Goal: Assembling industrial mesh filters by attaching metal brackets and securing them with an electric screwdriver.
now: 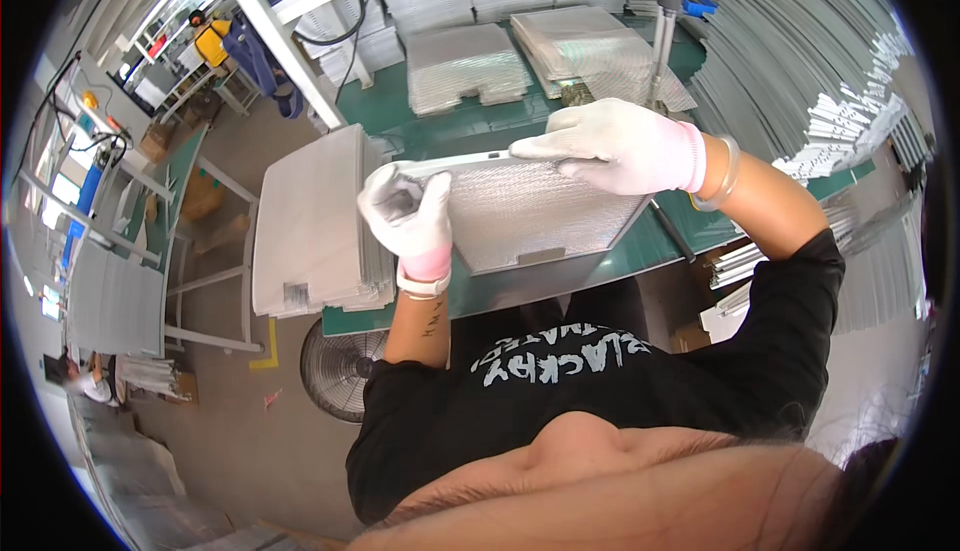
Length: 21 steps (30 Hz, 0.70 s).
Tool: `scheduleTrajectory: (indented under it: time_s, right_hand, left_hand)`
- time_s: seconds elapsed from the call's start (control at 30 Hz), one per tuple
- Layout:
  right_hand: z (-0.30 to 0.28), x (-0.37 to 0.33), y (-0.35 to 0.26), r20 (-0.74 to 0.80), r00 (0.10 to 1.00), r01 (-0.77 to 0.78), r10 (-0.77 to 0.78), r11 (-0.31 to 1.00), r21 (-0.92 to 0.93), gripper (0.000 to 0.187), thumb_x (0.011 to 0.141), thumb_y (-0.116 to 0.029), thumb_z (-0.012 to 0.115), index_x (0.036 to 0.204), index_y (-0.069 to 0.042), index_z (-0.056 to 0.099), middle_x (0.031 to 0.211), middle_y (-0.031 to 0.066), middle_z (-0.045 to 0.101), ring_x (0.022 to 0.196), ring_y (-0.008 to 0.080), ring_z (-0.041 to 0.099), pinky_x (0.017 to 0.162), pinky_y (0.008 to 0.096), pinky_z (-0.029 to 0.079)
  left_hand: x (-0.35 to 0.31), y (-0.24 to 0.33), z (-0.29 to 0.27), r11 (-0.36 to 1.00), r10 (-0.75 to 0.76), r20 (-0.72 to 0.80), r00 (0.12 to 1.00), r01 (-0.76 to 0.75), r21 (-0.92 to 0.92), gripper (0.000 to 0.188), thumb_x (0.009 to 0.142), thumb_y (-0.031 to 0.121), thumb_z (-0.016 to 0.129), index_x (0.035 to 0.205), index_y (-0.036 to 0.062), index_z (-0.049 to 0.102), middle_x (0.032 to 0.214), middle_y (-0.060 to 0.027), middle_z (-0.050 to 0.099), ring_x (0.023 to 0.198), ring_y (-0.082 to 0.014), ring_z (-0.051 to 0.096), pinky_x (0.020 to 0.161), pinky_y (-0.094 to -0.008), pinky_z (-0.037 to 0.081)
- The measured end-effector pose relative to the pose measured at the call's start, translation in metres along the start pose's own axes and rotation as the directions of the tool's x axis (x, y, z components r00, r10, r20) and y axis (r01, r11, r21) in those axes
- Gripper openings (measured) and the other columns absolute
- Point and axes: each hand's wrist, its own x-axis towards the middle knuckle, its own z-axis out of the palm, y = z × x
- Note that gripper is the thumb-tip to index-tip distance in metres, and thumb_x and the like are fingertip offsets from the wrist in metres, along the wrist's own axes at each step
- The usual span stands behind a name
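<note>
A silver mesh panel (540,213) with a white frame strip along its far edge lies tilted over the green table in front of me. My left hand (408,213), in a white glove with a pink cuff, has curled fingers at the panel's far left corner, its thumb over the near side. On the far edge, toward the right, my right hand (625,146) wears a matching glove. Its fingers reach left along the strip, and the thumb presses the mesh face below. The fingertips' undersides are hidden.
At left stands a stack of pale panels (310,221). Silver mesh sheets (465,69) and another mesh stack (590,46) lie at the back of the green table (440,301). A metal spindle tool (662,41) hangs at back right; a dark rod (672,231) lies below it. A floor fan (345,371) stands below left.
</note>
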Motion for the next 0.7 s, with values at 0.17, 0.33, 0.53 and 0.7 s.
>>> scheduleTrajectory:
  time_s: [0.17,0.33,0.53,0.7]
  right_hand:
    - [0.0,0.003,0.001,-0.031,0.999,0.012,-0.011,1.0,0.027,0.059,0.077,0.004,0.062,0.134,-0.007,0.057,0.083,0.0145,0.052,0.077,0.0338,0.056,0.071,0.0414,0.047]
    - [0.001,0.004,0.001,-0.038,0.999,0.009,-0.008,1.0,0.028,0.059,0.077,0.005,0.062,0.135,-0.005,0.056,0.082,0.0143,0.052,0.076,0.0328,0.055,0.071,0.0413,0.047]
    - [-0.004,0.008,-0.006,0.053,0.993,-0.11,0.108,0.992,0.055,0.059,0.079,0.003,0.057,0.136,-0.011,0.056,0.088,0.0156,0.055,0.085,0.0341,0.057,0.079,0.0415,0.049]
    - [-0.003,0.008,-0.007,0.047,0.994,-0.104,0.102,0.994,0.037,0.058,0.079,0.003,0.057,0.135,-0.011,0.057,0.087,0.0151,0.055,0.084,0.0333,0.058,0.078,0.041,0.049]
  left_hand:
    - [-0.004,-0.008,0.006,0.972,0.11,-0.032,0.993,-0.101,0.21,0.05,0.075,-0.002,0.082,0.119,-0.0031,0.059,0.097,-0.0027,0.059,0.069,-0.0046,0.045,0.062,-0.019,0.041]
    - [-0.007,-0.007,0.004,0.97,0.099,-0.013,0.995,-0.093,0.225,0.036,0.09,-0.007,0.057,0.125,-0.0083,0.058,0.1,-0.0076,0.063,0.079,-0.0093,0.057,0.068,-0.0214,0.047]
    - [-0.005,-0.013,0.0,0.987,0.037,-0.045,0.998,-0.029,0.155,0.035,0.09,-0.01,0.056,0.124,-0.0089,0.06,0.103,-0.0104,0.064,0.085,-0.0117,0.058,0.077,-0.0228,0.048]
    - [-0.004,-0.005,-0.001,0.979,0.031,-0.03,0.999,-0.025,0.2,0.034,0.089,-0.01,0.058,0.123,-0.0087,0.061,0.103,-0.0095,0.064,0.084,-0.0115,0.058,0.077,-0.0226,0.048]
